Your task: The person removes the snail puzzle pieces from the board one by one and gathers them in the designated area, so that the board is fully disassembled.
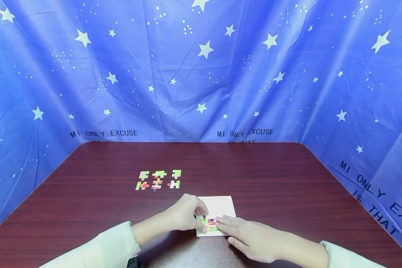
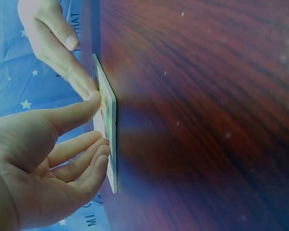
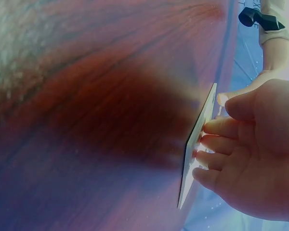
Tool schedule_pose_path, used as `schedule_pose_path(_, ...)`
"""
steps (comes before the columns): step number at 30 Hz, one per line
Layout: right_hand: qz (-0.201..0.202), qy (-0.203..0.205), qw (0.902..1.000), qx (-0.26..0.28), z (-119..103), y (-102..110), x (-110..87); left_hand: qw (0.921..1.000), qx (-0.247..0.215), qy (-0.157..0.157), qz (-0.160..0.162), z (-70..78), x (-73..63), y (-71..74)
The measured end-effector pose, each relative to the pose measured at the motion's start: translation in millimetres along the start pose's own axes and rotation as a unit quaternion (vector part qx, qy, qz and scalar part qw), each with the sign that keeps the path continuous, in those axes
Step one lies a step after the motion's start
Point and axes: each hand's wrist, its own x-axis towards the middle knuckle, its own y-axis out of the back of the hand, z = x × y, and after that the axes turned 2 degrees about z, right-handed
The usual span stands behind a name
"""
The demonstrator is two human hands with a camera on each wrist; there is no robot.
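Observation:
A thin white puzzle board (image 1: 219,204) lies near the front of the table, with colourful puzzle pieces (image 1: 211,223) in its near part. My left hand (image 1: 187,213) is at the board's left side, its thumb and curved fingers on either side of a green-edged puzzle piece (image 1: 203,221), which they pinch against the board. The fingers partly cover that piece. From the right, my right hand (image 1: 254,238) reaches over the board with straight fingers, and its fingertips rest on the pieces. Both wrist views show the board (image 2: 112,144) edge-on, with fingertips of both hands at its surface.
Farther back and to the left, several loose puzzle pieces (image 1: 159,174) lie in two rows on the dark red-brown wooden table (image 1: 271,175). A blue curtain (image 1: 174,93) with white stars hangs behind the table and along its sides.

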Motion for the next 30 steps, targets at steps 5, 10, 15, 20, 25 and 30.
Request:
schedule_pose_path(5, 0.001, 0.002, 1.0000, -0.007, -1, 0, 0.2, 0.9995, 0.029, -0.006, -0.012, 4.4, -0.3, 0.2)
schedule_pose_path(10, 0.000, 0.004, 0.9999, -0.011, -1, 1, 1.4, 0.9997, 0.021, 0.000, -0.011, 5.3, 0.3, -0.8)
schedule_pose_path(15, -0.003, 0.008, 0.9998, -0.020, -2, 0, 1.7, 0.9999, 0.003, 0.009, -0.013, 5.6, 2.0, -1.3)
schedule_pose_path(20, -0.015, 0.011, 0.9993, -0.034, -1, -1, 2.1, 0.9995, -0.007, 0.022, -0.022, 7.0, 6.0, 1.3)
schedule_pose_path(25, -0.016, 0.022, 0.9988, -0.040, -1, -3, 2.3, 0.9991, -0.001, 0.026, -0.034, 9.7, 11.0, 3.4)
schedule_pose_path(30, -0.011, 0.036, 0.9978, -0.054, 0, -5, 1.8, 0.9979, 0.023, 0.039, -0.047, 12.5, 15.5, 3.5)
